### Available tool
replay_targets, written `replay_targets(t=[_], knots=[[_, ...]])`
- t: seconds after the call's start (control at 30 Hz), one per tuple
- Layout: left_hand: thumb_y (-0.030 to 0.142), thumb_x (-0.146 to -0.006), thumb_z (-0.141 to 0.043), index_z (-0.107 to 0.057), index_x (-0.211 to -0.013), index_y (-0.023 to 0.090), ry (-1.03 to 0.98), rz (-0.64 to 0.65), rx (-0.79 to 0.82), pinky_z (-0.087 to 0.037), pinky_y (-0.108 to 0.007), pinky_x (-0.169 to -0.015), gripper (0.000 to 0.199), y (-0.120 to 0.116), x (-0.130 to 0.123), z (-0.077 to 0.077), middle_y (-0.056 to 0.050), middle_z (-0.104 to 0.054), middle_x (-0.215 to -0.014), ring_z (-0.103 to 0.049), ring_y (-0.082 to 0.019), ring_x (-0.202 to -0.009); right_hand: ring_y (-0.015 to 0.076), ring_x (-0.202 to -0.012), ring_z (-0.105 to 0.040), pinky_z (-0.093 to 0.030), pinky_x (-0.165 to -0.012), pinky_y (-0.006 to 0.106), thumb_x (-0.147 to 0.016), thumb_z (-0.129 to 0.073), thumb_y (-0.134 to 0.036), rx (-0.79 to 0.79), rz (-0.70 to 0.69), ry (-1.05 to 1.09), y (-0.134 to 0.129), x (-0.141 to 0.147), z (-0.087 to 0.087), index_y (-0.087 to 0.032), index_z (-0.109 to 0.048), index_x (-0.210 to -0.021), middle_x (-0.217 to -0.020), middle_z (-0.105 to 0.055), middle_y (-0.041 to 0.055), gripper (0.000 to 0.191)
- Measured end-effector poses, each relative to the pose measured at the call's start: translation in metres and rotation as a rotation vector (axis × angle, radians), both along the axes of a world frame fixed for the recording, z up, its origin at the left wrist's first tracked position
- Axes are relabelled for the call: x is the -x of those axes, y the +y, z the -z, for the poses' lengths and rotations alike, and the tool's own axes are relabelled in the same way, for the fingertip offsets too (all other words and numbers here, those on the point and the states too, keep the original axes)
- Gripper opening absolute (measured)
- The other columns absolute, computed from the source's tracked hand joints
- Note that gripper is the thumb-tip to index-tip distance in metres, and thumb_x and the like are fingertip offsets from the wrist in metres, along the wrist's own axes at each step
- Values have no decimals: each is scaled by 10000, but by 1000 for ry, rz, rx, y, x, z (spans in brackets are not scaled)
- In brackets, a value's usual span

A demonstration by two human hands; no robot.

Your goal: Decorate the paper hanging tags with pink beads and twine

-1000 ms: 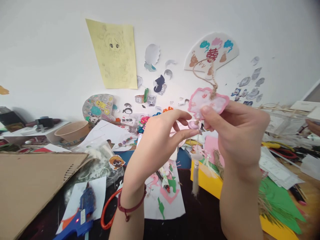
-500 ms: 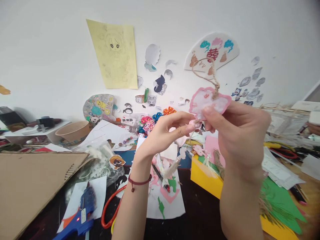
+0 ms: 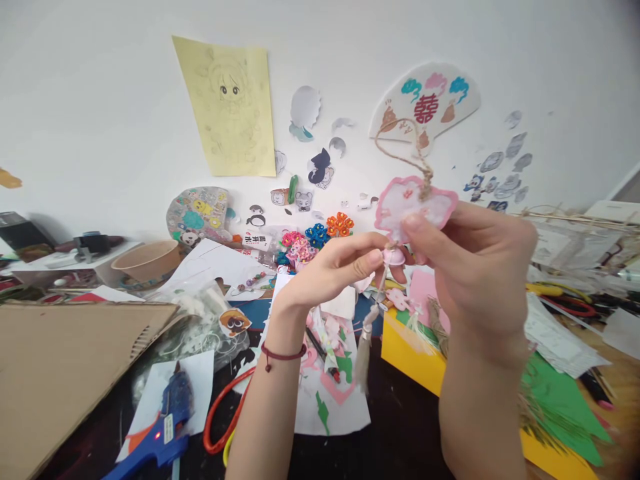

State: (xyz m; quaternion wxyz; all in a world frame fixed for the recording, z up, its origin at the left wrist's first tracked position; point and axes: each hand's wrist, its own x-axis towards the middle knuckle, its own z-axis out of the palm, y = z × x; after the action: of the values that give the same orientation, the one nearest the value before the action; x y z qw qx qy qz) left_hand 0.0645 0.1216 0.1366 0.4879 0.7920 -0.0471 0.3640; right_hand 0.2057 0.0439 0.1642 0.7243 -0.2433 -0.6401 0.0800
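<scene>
In front of me, an ornament with a pink edge and a pale, cloud-like middle [image 3: 393, 208] is pinched between thumb and fingers of my right hand [image 3: 480, 273]. A loop of brown twine [image 3: 381, 148] rises from its top. Just below it hangs a small pink bell [image 3: 395, 259], gripped at its left side by the thumb and fingertips of my left hand [image 3: 325, 270]. From the bell a thin cord drops to a pale tassel [image 3: 363, 367], which dangles free above the table. My right fingertips are partly hidden behind the ornament.
A blue glue gun [image 3: 165, 427] with a lit red light lies on white paper at lower left, near orange-handled scissors [image 3: 210, 427]. Cardboard [image 3: 75, 373] covers the left side. Paper scraps lie between my arms. A yellow box [image 3: 413, 353] stands right of them.
The bell has turned and shows more plainly. The tassel, slanted before, now hangs nearly straight down. The ornament and my right hand have shifted slightly left.
</scene>
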Motion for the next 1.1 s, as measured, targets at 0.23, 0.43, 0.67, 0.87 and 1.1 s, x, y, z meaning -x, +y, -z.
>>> replay_targets(t=[0.23, 0.43, 0.67, 0.87, 1.1], knots=[[406, -951, -579, -650, -1007, 188, -2, -23, 53, -517, -280, -713, 235, -4, 2, -2, -59, -656, -930, -598, -118, -749, 57, -513, -500, -446, -462, 231, -829, -677, -71, -18, 13, 5, -2, 1, -1, -198, -639, -610, -543, -540, -72, 256], [419, -953, -569, -646, -1066, 177, -3, -50, 71, -515, -274, -726, 278, -2, 2, -1, -79, -658, -989, -593, -120, -760, 50, -525, -472, -422, -470, 231, -823, -681, -65, -31, 33, -5, -3, 0, -3, -186, -619, -599, -546, -531, -73, 262], [369, -934, -618, -652, -1014, 182, -53, -26, 121, -504, -250, -668, 206, -4, 0, 0, -49, -662, -894, -583, -100, -704, 50, -523, -460, -423, -500, 234, -823, -688, -96, -21, 75, 5, -2, 1, -2, -194, -637, -594, -533, -492, -76, 253], [309, -855, -720, -635, -1048, 200, -103, -87, 202, -528, -220, -664, 237, -6, -1, -1, -39, -657, -972, -623, -114, -803, 67, -544, -440, -429, -561, 262, -809, -701, -121, -17, 135, 13, -1, -1, 0, -197, -669, -612, -536, -471, -69, 214], [245, -818, -742, -596, -1076, 209, -114, -167, 158, -509, -231, -694, 299, -6, -3, -3, -31, -639, -1017, -578, -88, -762, 85, -514, -446, -352, -480, 276, -801, -710, -144, 21, 146, 32, 0, 0, 1, -199, -700, -657, -542, -527, -55, 154]])
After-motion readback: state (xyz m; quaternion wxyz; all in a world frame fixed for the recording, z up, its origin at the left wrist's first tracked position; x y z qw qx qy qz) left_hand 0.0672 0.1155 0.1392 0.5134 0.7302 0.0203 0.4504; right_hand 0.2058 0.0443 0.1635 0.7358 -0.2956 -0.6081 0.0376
